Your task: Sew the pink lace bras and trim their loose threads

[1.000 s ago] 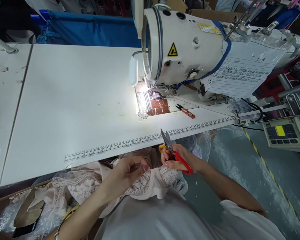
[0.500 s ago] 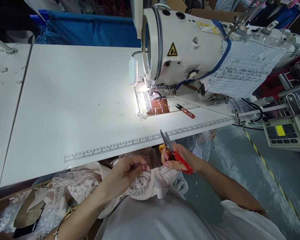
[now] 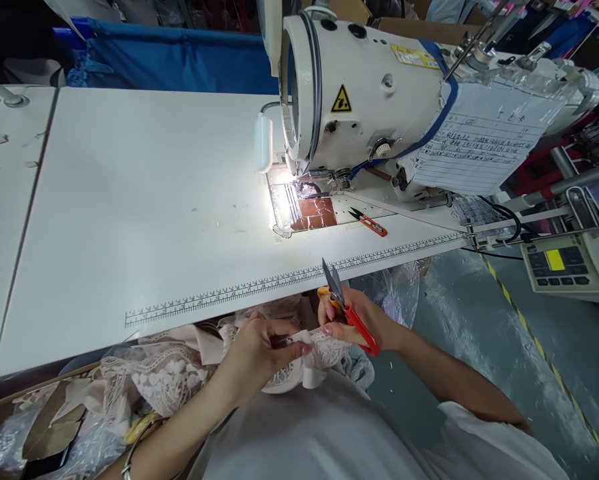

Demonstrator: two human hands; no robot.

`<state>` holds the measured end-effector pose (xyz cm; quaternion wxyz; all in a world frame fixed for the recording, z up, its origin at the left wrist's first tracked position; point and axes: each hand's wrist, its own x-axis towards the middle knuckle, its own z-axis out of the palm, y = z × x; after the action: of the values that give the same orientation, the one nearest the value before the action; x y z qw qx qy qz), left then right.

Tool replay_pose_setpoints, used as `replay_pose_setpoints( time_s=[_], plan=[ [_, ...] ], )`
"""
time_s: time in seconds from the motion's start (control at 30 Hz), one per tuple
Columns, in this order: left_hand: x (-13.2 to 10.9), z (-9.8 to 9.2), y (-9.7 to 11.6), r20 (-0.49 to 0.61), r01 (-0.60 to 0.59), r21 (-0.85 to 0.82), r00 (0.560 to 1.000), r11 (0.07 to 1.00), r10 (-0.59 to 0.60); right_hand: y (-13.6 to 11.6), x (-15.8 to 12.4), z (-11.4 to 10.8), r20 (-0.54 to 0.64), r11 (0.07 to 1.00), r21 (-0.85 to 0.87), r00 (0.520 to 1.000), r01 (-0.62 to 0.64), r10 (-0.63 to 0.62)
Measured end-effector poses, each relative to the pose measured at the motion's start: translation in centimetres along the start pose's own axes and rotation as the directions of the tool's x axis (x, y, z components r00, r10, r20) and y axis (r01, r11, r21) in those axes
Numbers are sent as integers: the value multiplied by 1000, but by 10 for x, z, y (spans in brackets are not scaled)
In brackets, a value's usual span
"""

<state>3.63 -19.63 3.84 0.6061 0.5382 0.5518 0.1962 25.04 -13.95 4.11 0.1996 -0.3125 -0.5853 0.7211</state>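
A pale pink lace bra (image 3: 325, 352) is held up at my lap, just below the table's front edge. My left hand (image 3: 256, 350) pinches its edge between thumb and fingers. My right hand (image 3: 362, 315) is wrapped around a pair of scissors (image 3: 363, 331) with red and yellow-orange handles. Their blades point up toward the table edge and stand slightly apart, touching no cloth. The thumb of that same hand rests at the lace, close to my left fingertips. Part of the bra is hidden behind my left hand.
A white sewing machine (image 3: 364, 93) with its lamp lit stands on the white table (image 3: 154, 200). Orange thread snips (image 3: 368, 221) lie beside the needle area, above a printed ruler strip (image 3: 294, 278). More lace pieces (image 3: 172, 380) fill a box at lower left. A control panel (image 3: 559, 263) is at right.
My left hand has turned and shifted its pinch along the bra, folding the cloth up between my hands. The scissors stay in my right hand, nearly in place. The view has shifted slightly.
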Motion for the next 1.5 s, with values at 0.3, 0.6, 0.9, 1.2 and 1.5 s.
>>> replay_pose_setpoints(
  time_s=[0.3, 0.6, 0.9, 1.2, 1.5],
  plan=[
    [-1, 0, -2, -68, 2, -243, 997, 970, -20, -10, -11, 26, -222, 965, 135, 942, -226, 252],
    [0, 10, -5, -44, 95, -532, 989, 842, -139, 18, -15, 37, -280, 989, -6, 949, -150, 142],
    [-2, 4, 2, -146, 23, -379, 986, 925, -84, -28, -31, -20, -141, 633, -757, 986, -163, 86],
    [-4, 5, 2, -175, 15, -302, 982, 953, -70, -37, -28, -12, -82, 389, -901, 956, -192, 282],
    [-3, 4, 0, -136, 8, -279, 990, 960, -48, -32, -26, -5, -56, 425, -891, 968, -160, 246]
  ],
)
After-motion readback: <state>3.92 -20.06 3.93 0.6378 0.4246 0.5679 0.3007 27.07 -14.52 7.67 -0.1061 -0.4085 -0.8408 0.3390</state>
